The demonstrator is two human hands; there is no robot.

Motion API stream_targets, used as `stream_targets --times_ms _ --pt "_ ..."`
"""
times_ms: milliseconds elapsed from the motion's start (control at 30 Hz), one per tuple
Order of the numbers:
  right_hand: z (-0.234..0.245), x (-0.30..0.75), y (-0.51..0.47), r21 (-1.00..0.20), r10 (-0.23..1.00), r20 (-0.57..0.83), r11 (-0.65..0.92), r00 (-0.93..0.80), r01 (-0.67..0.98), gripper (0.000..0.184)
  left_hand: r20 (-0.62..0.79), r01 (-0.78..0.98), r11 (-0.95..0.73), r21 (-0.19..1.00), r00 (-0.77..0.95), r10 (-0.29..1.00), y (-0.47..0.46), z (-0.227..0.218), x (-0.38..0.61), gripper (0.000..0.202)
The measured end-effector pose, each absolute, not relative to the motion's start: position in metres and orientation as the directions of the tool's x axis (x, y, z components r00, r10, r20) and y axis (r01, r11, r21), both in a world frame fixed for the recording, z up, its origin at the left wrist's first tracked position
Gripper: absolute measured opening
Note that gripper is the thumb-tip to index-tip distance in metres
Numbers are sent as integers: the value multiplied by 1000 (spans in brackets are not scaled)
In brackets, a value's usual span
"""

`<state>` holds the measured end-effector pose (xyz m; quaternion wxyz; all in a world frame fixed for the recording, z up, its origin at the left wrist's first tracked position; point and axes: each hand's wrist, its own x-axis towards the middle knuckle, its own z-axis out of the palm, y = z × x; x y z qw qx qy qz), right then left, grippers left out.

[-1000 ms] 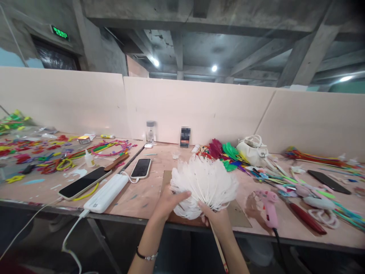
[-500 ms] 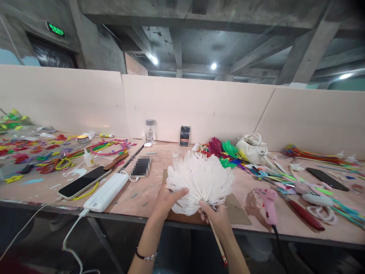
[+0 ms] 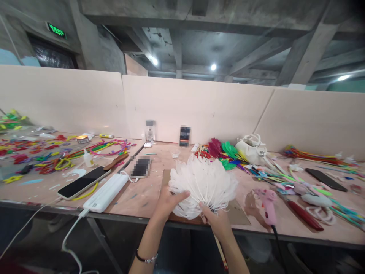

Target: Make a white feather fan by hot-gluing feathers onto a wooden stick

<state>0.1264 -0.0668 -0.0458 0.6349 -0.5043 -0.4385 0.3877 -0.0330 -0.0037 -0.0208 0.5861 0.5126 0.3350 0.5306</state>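
Note:
A white feather fan point(image 3: 203, 182) stands spread above the front edge of the wooden table point(image 3: 145, 196). My left hand point(image 3: 168, 203) grips its lower left side, thumb lying across the feathers. My right hand point(image 3: 215, 220) is closed around the base of the fan where the quills meet a thin wooden stick point(image 3: 220, 251) that runs down below the table edge. A brown cardboard sheet point(image 3: 238, 213) lies under the fan.
A pink glue gun point(image 3: 266, 203) lies right of the fan, with a red-handled tool point(image 3: 303, 215) beyond. Coloured feathers point(image 3: 222, 150) and a white bag point(image 3: 251, 150) sit behind. Left are two phones point(image 3: 82, 182) point(image 3: 141, 167) and a white power bank point(image 3: 107, 192).
The fan shifted slightly left and down, then back toward the right. Both hands kept their hold on it throughout.

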Motion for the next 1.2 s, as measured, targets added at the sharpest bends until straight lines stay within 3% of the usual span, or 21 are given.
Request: stream_targets --times_ms 200,467,567,667,833,1000,1200 --pt "-43 124 -67 -981 937 151 181 314 -68 41 108 -372 -92 924 24 994 1 -18 -32 32" --pt "-45 124 -62 -982 929 96 148 357 -121 38 93 -527 -203 825 -227 969 12 -21 -40 36" --pt "-46 125 -60 -979 923 86 148 375 -139 39 97 -554 -179 813 -174 980 9 -16 -38 48" --pt "-48 126 -59 -979 917 88 152 389 -137 37 126 -541 -98 835 15 992 1 -12 -34 53" --pt "-49 128 -60 -977 915 144 192 378 -91 35 101 -321 2 947 304 947 -5 -21 -31 51" --pt "-48 128 -62 -982 916 150 181 372 -51 31 168 -209 -97 973 355 919 -4 -26 -34 47" --pt "-46 128 -62 -984 926 147 171 347 -39 33 178 -239 -110 965 287 941 -2 -28 -32 40"
